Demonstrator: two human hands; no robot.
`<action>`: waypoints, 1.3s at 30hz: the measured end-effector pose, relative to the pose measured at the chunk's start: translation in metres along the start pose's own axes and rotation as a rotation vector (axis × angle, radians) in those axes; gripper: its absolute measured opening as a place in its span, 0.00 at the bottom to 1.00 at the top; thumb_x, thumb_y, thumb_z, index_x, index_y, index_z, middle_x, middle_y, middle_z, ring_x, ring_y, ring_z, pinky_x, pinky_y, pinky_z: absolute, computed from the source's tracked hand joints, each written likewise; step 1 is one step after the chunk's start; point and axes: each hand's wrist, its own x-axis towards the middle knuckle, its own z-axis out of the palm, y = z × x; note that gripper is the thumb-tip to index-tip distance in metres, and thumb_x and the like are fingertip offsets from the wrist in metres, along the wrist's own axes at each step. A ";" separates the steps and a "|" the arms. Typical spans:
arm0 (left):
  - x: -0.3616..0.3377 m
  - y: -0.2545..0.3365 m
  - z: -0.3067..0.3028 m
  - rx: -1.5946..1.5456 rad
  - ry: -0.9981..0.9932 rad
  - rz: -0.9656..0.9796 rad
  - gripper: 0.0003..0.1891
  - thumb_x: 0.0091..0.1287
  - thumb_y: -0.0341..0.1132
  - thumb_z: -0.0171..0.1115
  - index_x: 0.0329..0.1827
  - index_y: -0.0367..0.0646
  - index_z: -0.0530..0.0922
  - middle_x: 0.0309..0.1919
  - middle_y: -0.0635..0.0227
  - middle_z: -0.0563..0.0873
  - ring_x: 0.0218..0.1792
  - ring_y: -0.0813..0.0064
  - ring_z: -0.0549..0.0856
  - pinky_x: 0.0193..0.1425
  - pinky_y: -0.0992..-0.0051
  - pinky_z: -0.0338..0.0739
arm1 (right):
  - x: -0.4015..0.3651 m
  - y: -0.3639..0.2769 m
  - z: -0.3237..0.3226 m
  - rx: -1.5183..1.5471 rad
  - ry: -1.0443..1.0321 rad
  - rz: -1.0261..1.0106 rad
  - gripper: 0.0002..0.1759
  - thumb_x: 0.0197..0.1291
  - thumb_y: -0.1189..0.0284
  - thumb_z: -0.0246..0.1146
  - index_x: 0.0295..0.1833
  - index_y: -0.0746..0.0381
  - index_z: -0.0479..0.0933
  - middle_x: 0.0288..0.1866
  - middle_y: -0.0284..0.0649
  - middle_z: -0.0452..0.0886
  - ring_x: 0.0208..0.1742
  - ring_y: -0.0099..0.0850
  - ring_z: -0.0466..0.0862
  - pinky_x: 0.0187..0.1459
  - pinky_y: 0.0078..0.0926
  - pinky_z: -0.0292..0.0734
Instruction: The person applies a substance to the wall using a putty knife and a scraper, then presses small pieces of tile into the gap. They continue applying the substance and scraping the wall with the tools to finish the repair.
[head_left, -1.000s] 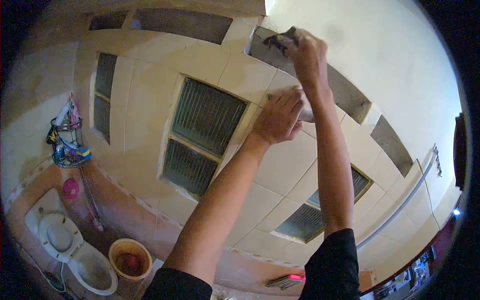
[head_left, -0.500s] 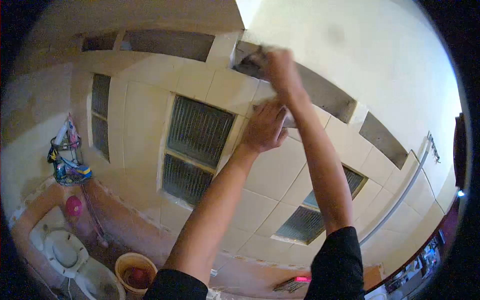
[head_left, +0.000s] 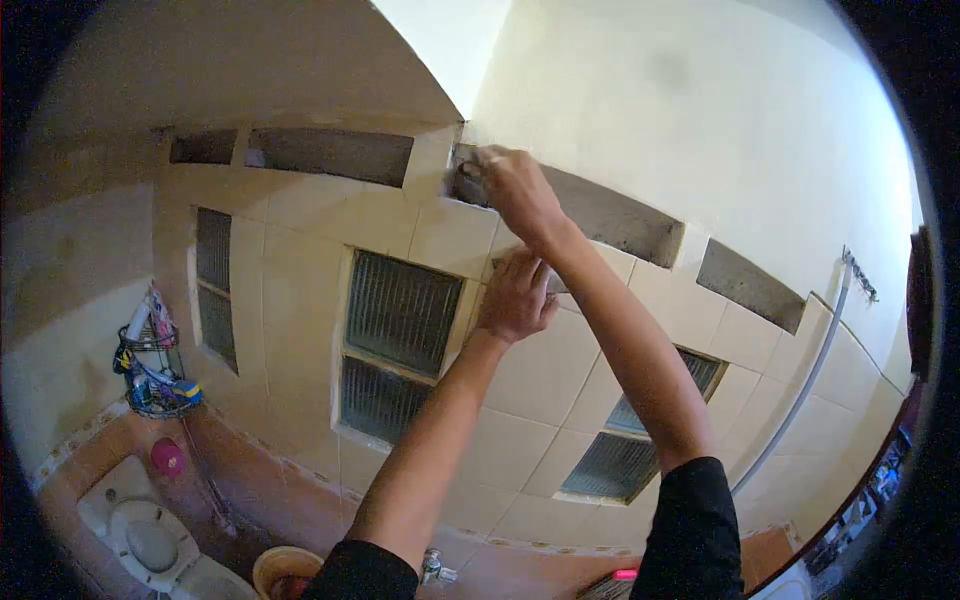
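Observation:
My right hand (head_left: 515,190) is raised to the left end of a long recess (head_left: 625,215) high in the tiled wall. Its fingers are curled in and slightly blurred, and whatever they hold I cannot make out. Just below, my left hand (head_left: 516,300) is pressed close to the tiles. It grips a flat greyish piece (head_left: 557,285), whose edges show on both sides of the fingers. My right forearm hides part of that piece. Rough grey cement and dark patches line the recess.
Ribbed glass windows (head_left: 405,312) are set in the tiles (head_left: 530,360). A grey pipe (head_left: 815,370) runs down the right wall. At lower left are a wire corner rack (head_left: 160,375), a toilet (head_left: 150,545) and an orange bucket (head_left: 285,565). A tap (head_left: 435,567) sits below.
The view has tilted upward, so the wall sits lower in it. My right hand has shifted left along the recess; my left hand stays beneath it with the flat piece.

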 end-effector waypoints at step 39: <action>0.000 -0.003 0.001 -0.060 -0.077 -0.038 0.32 0.51 0.38 0.68 0.59 0.35 0.70 0.61 0.47 0.73 0.61 0.45 0.73 0.66 0.50 0.65 | -0.019 -0.001 -0.010 -0.395 -0.181 0.190 0.11 0.65 0.62 0.59 0.37 0.59 0.79 0.29 0.49 0.84 0.32 0.49 0.86 0.31 0.47 0.79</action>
